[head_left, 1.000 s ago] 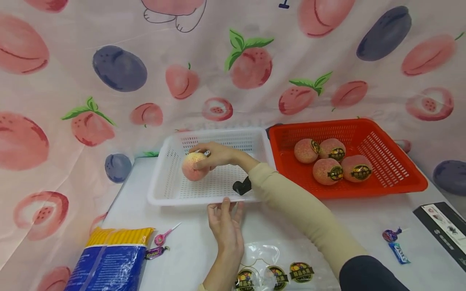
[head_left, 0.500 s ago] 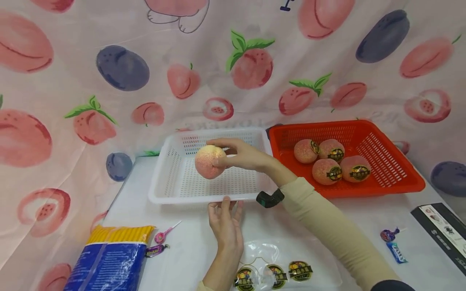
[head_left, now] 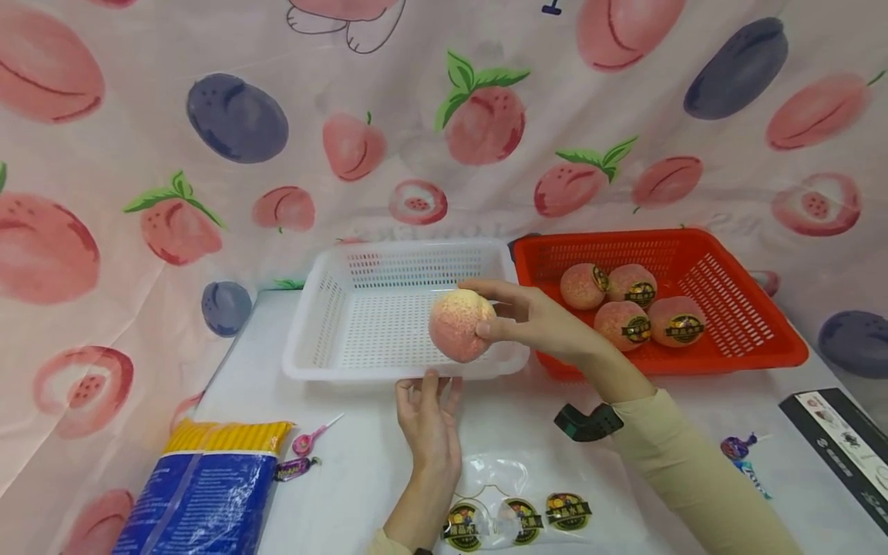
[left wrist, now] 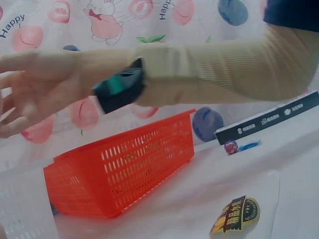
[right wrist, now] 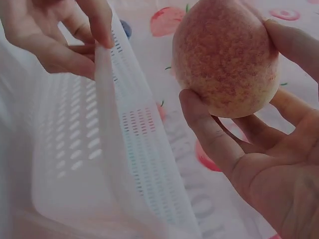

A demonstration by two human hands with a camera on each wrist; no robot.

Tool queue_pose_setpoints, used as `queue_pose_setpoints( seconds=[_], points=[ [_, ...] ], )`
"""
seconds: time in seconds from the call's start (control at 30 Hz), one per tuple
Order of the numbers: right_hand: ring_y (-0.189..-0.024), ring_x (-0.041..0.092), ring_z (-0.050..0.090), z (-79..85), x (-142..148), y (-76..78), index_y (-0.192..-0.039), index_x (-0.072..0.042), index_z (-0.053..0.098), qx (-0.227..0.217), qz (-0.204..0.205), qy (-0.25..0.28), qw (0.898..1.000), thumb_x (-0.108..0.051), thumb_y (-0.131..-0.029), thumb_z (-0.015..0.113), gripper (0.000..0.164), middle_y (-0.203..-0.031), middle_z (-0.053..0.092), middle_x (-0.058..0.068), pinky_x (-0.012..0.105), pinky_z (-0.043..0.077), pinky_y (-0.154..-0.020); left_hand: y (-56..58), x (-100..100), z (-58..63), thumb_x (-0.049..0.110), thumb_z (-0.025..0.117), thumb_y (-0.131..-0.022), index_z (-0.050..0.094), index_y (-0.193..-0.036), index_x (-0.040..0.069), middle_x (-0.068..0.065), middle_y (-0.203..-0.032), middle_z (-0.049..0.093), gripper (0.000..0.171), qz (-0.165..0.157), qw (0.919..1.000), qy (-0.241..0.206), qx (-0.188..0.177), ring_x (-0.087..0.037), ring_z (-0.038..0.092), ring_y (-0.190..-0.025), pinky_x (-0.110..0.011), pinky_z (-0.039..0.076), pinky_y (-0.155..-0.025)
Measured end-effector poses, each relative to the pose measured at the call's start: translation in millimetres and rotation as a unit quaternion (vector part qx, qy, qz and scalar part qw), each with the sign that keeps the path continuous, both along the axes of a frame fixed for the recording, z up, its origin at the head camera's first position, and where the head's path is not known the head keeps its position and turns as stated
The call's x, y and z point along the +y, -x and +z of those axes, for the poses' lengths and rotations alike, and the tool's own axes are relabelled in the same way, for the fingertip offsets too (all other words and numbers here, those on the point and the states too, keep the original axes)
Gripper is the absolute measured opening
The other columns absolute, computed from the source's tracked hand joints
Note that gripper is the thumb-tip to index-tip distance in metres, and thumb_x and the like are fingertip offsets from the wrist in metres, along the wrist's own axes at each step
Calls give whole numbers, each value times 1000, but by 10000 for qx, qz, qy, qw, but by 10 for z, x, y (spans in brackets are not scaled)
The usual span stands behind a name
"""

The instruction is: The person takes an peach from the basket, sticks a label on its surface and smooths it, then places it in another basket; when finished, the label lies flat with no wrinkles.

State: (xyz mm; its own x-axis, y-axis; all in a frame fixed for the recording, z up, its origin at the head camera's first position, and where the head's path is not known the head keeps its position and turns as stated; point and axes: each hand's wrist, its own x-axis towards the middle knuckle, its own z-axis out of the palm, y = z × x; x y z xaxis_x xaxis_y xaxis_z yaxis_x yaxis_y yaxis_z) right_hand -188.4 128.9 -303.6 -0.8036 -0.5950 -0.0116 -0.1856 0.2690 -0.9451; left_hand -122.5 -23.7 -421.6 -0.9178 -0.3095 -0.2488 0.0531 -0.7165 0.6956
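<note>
My right hand (head_left: 537, 320) holds a pink and yellow peach (head_left: 458, 330) in its thumb and fingertips, above the right part of the white plastic basket (head_left: 405, 375). On the side shown in the right wrist view, the peach (right wrist: 227, 62) has no label. With thumb and fingers, my left hand (head_left: 432, 432) pinches the front rim of that basket; the right wrist view shows this grip at the rim (right wrist: 105, 74) too. No other fruit shows inside the white basket. Beside it, a red basket (head_left: 735, 362) contains several peaches (head_left: 622, 325) bearing black and gold labels.
A clear sheet with black and gold stickers (head_left: 523, 520) lies in front. At left are a blue and yellow packet (head_left: 201, 493), a lollipop (head_left: 303, 444) and a wrapped candy (head_left: 294, 469). More candies (head_left: 737, 447) and a black-and-white box (head_left: 842, 439) lie at right.
My right hand has lifted the peach from the left of the white basket and carried it to the right, toward the red basket. My left hand stays at the white basket's rim.
</note>
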Motion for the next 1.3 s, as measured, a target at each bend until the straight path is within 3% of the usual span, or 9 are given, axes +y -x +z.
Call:
queue_pose_setpoints(
  seconds=[0.13, 0.4, 0.7, 0.8, 0.93, 1.03, 1.13, 1.2, 1.3],
  points=[
    [-117, 21, 47, -179, 166, -101, -132, -27, 40, -181, -21, 498, 9986, -17, -86, 56, 50, -133, 43, -7, 38, 48, -88, -15, -9, -1, 16, 56, -86, 39, -107, 5, -4, -107, 50, 29, -79, 9999, -61, 10, -18, 57, -96, -38, 46, -90],
    [-116, 22, 44, -492, 447, -379, -135, -23, 35, -549, -256, 858, 9945, -15, -89, 50, 49, -134, 41, -1, 38, 48, -85, -22, -75, -23, 18, 58, -85, 42, -92, 9, 0, -97, 54, 20, -234, 9997, -93, 10, -16, 59, -93, -33, 48, -88],
    [-110, 20, 47, -773, 669, -747, -139, -10, 23, -1610, 162, 1982, 9667, -6, -94, 34, 47, -135, 36, 11, 36, 48, -83, -29, -145, -41, 17, 59, -84, 43, -100, 11, -2, -97, 52, 23, -540, 9985, 20, -18, -18, 58, -95, -34, 47, -89],
    [-110, 20, 46, -874, 722, -819, -139, -11, 23, -1867, 198, 1902, 9636, -9, -95, 31, 45, -135, 37, 8, 38, 47, -83, -24, -177, -32, 17, 60, -84, 44, -100, 11, -1, -95, 52, 24, -753, 9971, 55, -62, -16, 58, -93, -34, 47, -90],
    [-110, 22, 48, -993, 741, -827, -138, -14, 27, -2032, 61, 1350, 9698, -16, -96, 33, 43, -134, 40, 8, 41, 46, -84, -30, -219, -49, 19, 58, -85, 43, -97, 12, -1, -90, 52, 20, -1301, 9910, 203, -242, -14, 56, -86, -29, 49, -81],
    [-110, 21, 49, -1071, 718, -797, -135, -19, 34, -1957, -276, 654, 9781, -23, -95, 37, 40, -133, 41, 8, 37, 45, -86, -46, -235, -105, 18, 56, -85, 43, -101, 9, 0, -85, 51, 22, -2061, 9756, 623, -435, -13, 54, -80, -25, 47, -72],
    [-109, 23, 50, -1136, 681, -765, -132, -23, 37, -1920, -507, 229, 9798, -28, -94, 40, 39, -133, 41, 8, 34, 46, -86, -57, -239, -208, 11, 56, -84, 42, -113, 5, 0, -89, 50, 33, -2854, 9483, 1371, -214, -12, 53, -81, -27, 46, -71],
    [-111, 24, 48, -1165, 659, -755, -131, -24, 37, -1929, -608, 80, 9793, -32, -94, 40, 38, -133, 41, 7, 33, 46, -86, -59, -254, -259, 6, 55, -83, 41, -120, 3, -6, -98, 51, 40, -3347, 9201, 2026, 191, -19, 53, -90, -29, 48, -74],
    [-114, 27, 45, -1213, 641, -753, -131, -24, 37, -1904, -649, 103, 9795, -34, -94, 37, 37, -132, 41, 7, 34, 44, -87, -78, -304, -246, 1, 55, -82, 38, -129, 5, -16, -117, 47, 49, -4015, 8588, 3039, 937, -30, 48, -106, -28, 48, -81]
  ],
)
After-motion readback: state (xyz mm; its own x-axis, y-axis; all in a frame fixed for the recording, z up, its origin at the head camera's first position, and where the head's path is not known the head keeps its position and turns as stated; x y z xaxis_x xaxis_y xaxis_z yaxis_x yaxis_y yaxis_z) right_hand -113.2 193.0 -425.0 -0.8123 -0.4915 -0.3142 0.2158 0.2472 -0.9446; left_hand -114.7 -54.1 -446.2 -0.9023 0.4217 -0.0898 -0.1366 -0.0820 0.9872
